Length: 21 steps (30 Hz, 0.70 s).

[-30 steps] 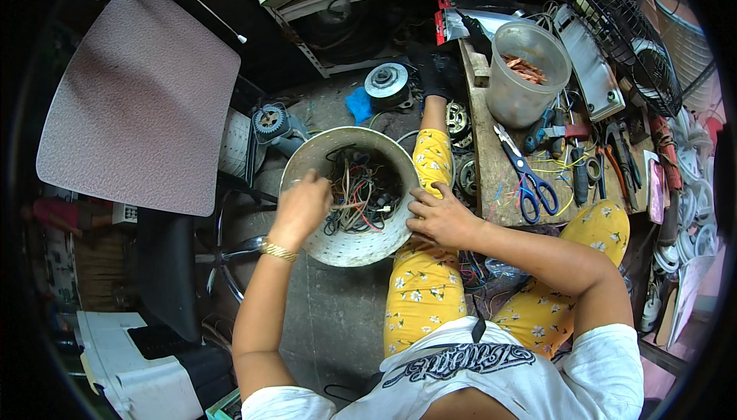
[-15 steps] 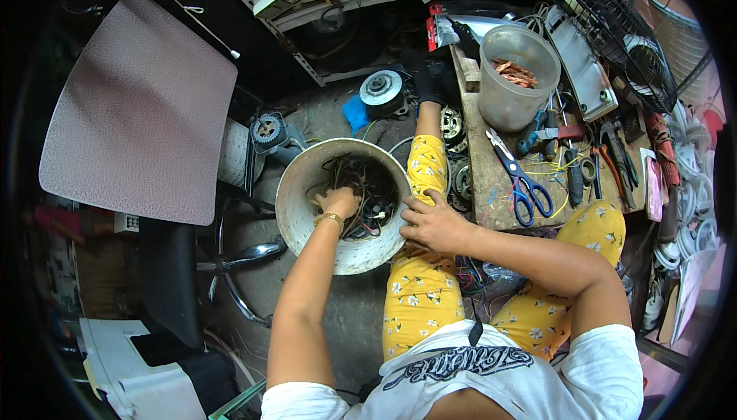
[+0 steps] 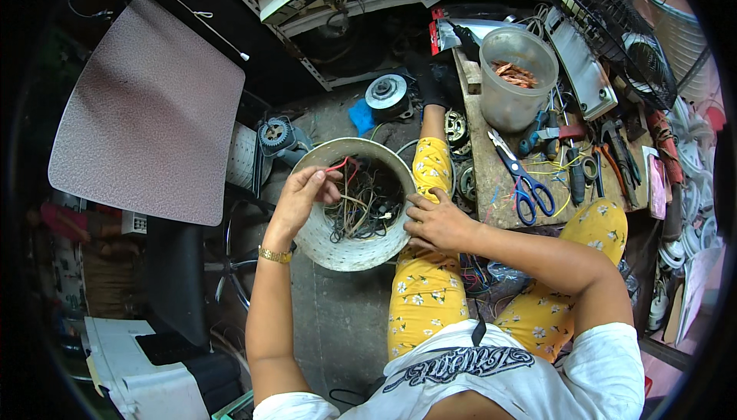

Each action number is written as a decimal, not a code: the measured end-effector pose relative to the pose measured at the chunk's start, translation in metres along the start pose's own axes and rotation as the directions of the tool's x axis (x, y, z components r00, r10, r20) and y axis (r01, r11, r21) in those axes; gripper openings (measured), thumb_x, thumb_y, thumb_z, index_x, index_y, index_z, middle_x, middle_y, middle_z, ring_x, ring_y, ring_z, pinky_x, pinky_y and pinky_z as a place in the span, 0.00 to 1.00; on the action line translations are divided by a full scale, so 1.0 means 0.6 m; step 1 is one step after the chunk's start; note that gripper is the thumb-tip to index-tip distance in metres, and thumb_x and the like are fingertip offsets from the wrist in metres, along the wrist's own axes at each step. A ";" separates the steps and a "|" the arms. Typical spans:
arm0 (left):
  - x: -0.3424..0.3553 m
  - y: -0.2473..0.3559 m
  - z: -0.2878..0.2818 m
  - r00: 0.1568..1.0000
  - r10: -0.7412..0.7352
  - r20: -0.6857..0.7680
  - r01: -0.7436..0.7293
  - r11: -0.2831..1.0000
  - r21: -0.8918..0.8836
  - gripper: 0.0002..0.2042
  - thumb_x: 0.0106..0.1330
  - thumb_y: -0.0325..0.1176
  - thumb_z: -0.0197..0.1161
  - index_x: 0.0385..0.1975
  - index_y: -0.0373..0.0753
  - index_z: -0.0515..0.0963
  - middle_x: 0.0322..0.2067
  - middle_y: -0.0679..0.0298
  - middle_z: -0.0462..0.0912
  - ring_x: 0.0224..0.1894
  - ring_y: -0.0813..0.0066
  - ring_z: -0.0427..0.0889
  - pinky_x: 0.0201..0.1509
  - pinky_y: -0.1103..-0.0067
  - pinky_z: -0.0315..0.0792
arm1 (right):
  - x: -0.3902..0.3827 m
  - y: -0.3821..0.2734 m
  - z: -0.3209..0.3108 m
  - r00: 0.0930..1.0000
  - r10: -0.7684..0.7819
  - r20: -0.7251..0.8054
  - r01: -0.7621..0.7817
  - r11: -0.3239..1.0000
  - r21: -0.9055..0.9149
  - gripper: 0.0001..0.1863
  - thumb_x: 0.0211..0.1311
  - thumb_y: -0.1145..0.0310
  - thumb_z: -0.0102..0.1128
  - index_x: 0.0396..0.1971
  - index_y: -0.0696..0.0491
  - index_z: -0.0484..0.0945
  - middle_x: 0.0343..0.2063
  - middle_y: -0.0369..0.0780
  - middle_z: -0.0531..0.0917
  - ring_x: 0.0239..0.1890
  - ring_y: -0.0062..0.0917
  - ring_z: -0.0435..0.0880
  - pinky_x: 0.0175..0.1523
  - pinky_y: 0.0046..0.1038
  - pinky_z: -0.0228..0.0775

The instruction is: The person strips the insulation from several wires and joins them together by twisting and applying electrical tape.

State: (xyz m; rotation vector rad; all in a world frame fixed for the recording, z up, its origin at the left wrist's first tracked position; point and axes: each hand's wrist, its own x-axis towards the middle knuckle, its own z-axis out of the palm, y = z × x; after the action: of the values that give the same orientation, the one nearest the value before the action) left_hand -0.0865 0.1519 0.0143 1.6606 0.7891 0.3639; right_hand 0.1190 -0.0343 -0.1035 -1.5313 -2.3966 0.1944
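Note:
My left hand (image 3: 305, 196) is raised at the left rim of a round whitish bucket (image 3: 332, 257), its fingers closed on a red wire (image 3: 342, 165). The wire reaches over the bucket's opening. Inside lies a tangle of old electrical wires (image 3: 361, 209), mostly brown, grey and black. At the opposite side, my right hand (image 3: 437, 222) grips the bucket's rim beside my leg, with its fingers bent at the edge. The bucket tilts a little toward me.
To the right, a wooden bench (image 3: 491, 182) bears blue-handled scissors (image 3: 523, 186), pliers (image 3: 614, 159), screwdrivers and a translucent tub (image 3: 518, 101) with copper scraps. A chair (image 3: 153, 113) stands at left. Motor parts (image 3: 386, 94) lie beyond the bucket.
My left hand has come up out of the wires and moved left to the rim, bringing out a red wire. My right hand stays on the bucket's rim.

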 end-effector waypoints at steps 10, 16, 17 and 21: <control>-0.057 0.043 0.119 0.965 0.193 0.179 -0.258 0.826 0.502 0.07 0.64 0.29 0.56 0.32 0.34 0.79 0.25 0.53 0.81 0.27 0.65 0.82 0.32 0.73 0.72 | 0.021 0.001 -0.107 0.885 0.230 -0.404 -0.032 0.897 0.442 0.34 0.59 0.60 0.57 0.64 0.50 0.56 0.64 0.48 0.58 0.68 0.46 0.50 0.68 0.44 0.46; -0.027 -0.014 0.162 0.918 0.395 0.039 -0.394 0.918 -0.038 0.29 0.71 0.53 0.41 0.62 0.36 0.61 0.58 0.56 0.66 0.60 0.67 0.65 0.64 0.72 0.57 | 0.001 0.009 -0.138 0.957 0.270 -0.105 -0.016 0.411 0.911 0.13 0.69 0.61 0.46 0.40 0.55 0.75 0.22 0.39 0.79 0.34 0.32 0.81 0.50 0.37 0.68; -0.026 -0.019 0.172 0.909 0.382 0.168 -0.398 0.915 0.068 0.37 0.68 0.62 0.32 0.67 0.36 0.50 0.65 0.56 0.56 0.67 0.63 0.55 0.70 0.69 0.45 | -0.002 0.008 -0.145 0.928 0.368 -0.063 0.078 -0.024 0.997 0.14 0.70 0.60 0.45 0.40 0.55 0.74 0.17 0.38 0.77 0.28 0.29 0.81 0.44 0.32 0.72; -0.062 -0.006 0.280 0.948 0.200 0.249 -0.074 0.897 -0.436 0.27 0.72 0.39 0.45 0.65 0.32 0.49 0.43 0.58 0.70 0.45 0.71 0.70 0.49 0.78 0.65 | -0.023 0.000 -0.214 0.896 0.426 -0.127 0.304 -0.379 0.874 0.16 0.71 0.59 0.43 0.45 0.57 0.70 0.20 0.37 0.76 0.28 0.27 0.80 0.38 0.26 0.74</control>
State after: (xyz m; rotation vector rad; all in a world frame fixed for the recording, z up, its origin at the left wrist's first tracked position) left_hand -0.0097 0.0031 -0.0244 1.3195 0.3394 0.3526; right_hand 0.1643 -0.0520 0.0159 -0.4839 -0.6839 1.3731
